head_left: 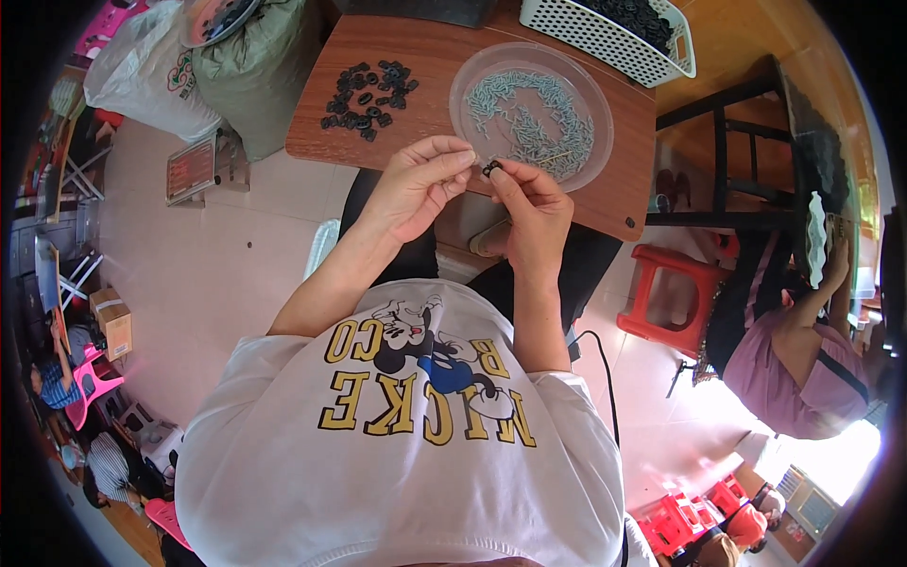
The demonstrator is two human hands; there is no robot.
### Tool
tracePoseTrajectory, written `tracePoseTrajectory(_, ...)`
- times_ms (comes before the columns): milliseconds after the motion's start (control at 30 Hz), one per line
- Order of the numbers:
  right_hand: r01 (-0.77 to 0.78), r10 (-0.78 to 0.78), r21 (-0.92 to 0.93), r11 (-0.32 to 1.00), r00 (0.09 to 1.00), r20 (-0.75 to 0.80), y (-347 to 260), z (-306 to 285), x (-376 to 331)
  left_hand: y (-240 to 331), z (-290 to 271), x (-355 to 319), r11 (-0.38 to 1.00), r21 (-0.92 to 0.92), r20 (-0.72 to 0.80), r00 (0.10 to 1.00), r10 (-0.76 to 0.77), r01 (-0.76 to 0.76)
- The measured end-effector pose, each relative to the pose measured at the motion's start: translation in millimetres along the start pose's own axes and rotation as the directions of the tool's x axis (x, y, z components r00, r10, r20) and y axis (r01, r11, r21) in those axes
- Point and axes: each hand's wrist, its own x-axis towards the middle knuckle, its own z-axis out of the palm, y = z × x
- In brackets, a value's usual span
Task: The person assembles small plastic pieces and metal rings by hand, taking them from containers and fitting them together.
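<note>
Between thumb and fingertips, my right hand (537, 213) pinches a small black part (490, 168). Close beside it, my left hand (416, 189) has its thumb and forefinger pressed together; whatever is in that pinch is too small to name. Both hands are held in front of the near edge of a brown wooden table (307, 123). Behind them stands a round translucent basin (460, 111) containing many small grey screw-like pieces (515, 87). To the left, a loose pile of small black parts (389, 87) lies on the tabletop.
A white perforated basket (605, 42) of black parts stands at the table's back right. Full sacks (260, 94) are on the floor at the left. A red stool (666, 293) and a dark frame (723, 156) are at the right, near another person (794, 369).
</note>
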Motion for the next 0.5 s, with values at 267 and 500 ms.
tracePoseTrajectory(267, 0.069, -0.066, -0.227, 0.971, 0.998, 0.019, 1.5, 7.9, -4.7, -1.0, -5.6, -5.7, 0.999, -0.035, -0.034, 0.999, -0.026, 0.025)
tracePoseTrajectory(500, 0.059, -0.056, -0.23, 0.971, 0.998, 0.02, 0.0, 7.6, -7.7, -2.6, -3.7, -9.0, 1.0, 0.015, -0.056, 0.998, -0.014, 0.015)
